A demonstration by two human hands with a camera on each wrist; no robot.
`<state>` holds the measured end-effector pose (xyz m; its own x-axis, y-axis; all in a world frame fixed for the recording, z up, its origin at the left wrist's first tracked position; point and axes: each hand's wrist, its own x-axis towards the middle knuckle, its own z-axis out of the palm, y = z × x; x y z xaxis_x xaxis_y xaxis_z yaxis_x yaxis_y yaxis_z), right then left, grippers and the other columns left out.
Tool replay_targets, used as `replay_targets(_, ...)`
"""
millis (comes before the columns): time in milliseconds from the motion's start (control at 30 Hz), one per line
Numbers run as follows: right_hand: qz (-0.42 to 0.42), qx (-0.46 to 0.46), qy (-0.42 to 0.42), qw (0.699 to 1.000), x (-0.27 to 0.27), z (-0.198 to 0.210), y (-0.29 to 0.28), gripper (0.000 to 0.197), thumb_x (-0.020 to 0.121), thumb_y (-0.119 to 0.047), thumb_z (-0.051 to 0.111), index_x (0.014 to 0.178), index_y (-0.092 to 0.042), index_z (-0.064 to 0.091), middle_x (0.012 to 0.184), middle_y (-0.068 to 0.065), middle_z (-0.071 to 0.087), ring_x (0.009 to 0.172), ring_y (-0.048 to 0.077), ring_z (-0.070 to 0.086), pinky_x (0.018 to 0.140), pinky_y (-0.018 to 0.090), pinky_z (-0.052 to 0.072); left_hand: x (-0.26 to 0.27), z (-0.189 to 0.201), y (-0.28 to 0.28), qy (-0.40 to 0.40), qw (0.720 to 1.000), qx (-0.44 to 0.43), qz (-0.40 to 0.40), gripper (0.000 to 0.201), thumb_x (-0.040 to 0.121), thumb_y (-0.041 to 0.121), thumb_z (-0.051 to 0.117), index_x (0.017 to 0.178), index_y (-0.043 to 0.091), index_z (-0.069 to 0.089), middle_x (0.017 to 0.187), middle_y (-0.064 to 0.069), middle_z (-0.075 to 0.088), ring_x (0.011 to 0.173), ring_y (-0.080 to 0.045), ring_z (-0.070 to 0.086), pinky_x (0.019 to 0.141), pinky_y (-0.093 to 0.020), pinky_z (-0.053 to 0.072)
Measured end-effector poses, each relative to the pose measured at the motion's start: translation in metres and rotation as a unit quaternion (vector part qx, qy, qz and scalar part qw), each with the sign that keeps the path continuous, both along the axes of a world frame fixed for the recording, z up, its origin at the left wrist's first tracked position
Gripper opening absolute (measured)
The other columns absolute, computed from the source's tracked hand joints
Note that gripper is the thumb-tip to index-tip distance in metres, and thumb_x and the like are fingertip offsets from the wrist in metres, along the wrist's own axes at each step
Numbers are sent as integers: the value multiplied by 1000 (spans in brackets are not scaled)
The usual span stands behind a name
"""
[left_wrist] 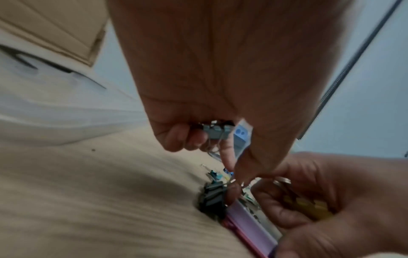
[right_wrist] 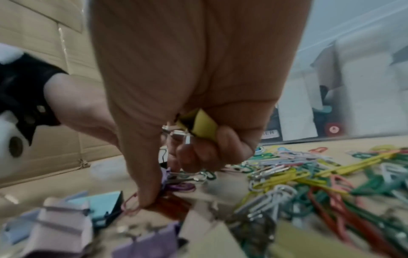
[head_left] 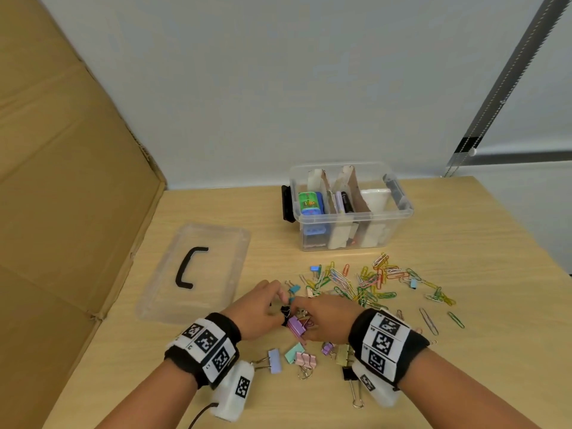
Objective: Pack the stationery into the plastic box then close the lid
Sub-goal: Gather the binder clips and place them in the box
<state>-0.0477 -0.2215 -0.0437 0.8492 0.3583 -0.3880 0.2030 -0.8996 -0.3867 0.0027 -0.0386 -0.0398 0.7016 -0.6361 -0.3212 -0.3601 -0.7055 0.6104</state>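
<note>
Pastel binder clips (head_left: 297, 326) are gathered between both hands on the bench (head_left: 464, 249), apparently so a batch goes over together. The left hand (head_left: 257, 311) curls its fingers (left_wrist: 176, 137) round a grey clip; the right hand (head_left: 328, 320) clutches a yellow one. Paperclips (head_left: 371, 283) lie just beyond the fingers, the open box (head_left: 402, 209) farther off, its lid (head_left: 216, 236) left of them.

A light wood-grain bench (head_left: 464, 230) carries everything. A large brown corrugated cardboard sheet (head_left: 62, 156) stands along its left side, creased and leaning against the pale blue-grey wall (head_left: 278, 72) behind. At the far right a grey metal toothed strip (head_left: 507, 72) runs diagonally up the wall — its lower end meets a horizontal rail.
</note>
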Motion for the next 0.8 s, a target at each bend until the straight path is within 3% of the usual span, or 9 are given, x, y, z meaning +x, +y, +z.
replay_targets(100,-9,10,-3,1000,0,-7,5,40,87,-32,59,124,-27,46,97,9,63,77,19,50,65,28,40,-2,-1,-2,-21,997,65,-38,36,87,29,61,120,23,46,105,4,39,89,-13,47,80,-25,41)
replay_targets(200,-20,23,-13,999,0,-8,4,38,87,-33,59,123,-26,47,85,3,55,76,18,49,65,29,41,-3,-6,-3,-41,993,97,-52,41,87,25,61,125,23,45,117,-3,44,99,-19,53,83,-27,42)
replay_targets(333,-65,118,17,991,-4,-6,-6,35,86,-36,63,119,-29,51,69,-8,49,64,13,46,60,27,40,-6,-9,2,-52,995,80,-29,38,88,23,59,124,24,46,121,-1,47,105,-18,54,85,-24,41)
replay_targets(433,-119,209,43,970,-9,-1,-23,26,85,-36,64,108,-32,52,72,-3,51,61,12,44,63,27,42,-6,-5,7,-50,997,54,9,34,89,29,59,122,27,48,120,3,49,101,-11,52,86,-21,41)
replay_targets(500,-158,247,47,955,-12,6,-37,28,81,-48,63,101,-33,53,74,-4,49,62,12,43,63,28,42,-6,1,9,-41,998,37,36,35,90,35,58,123,28,49,119,5,51,102,-8,50,86,-20,40)
replay_targets(600,-186,274,19,944,-17,32,-59,33,80,-53,61,100,-27,55,88,-8,62,72,11,56,77,31,49,-7,15,7,-22,997,2,73,33,90,37,58,121,29,50,116,5,53,107,-8,50,82,-18,38)
replay_targets(700,-220,287,-31,932,-11,71,-93,25,89,-41,58,105,-21,56,93,-13,62,80,10,63,78,25,52,-7,29,1,-19,995,-15,96,30,90,40,57,118,31,52,99,9,50,92,-3,50,70,-11,35)
replay_targets(800,-285,294,-151,900,7,109,-132,22,87,-41,60,102,-26,56,86,-6,63,67,8,56,61,23,48,-7,35,-9,-24,993,-22,116,28,89,41,57,116,31,54,87,14,46,77,2,48,64,-12,34)
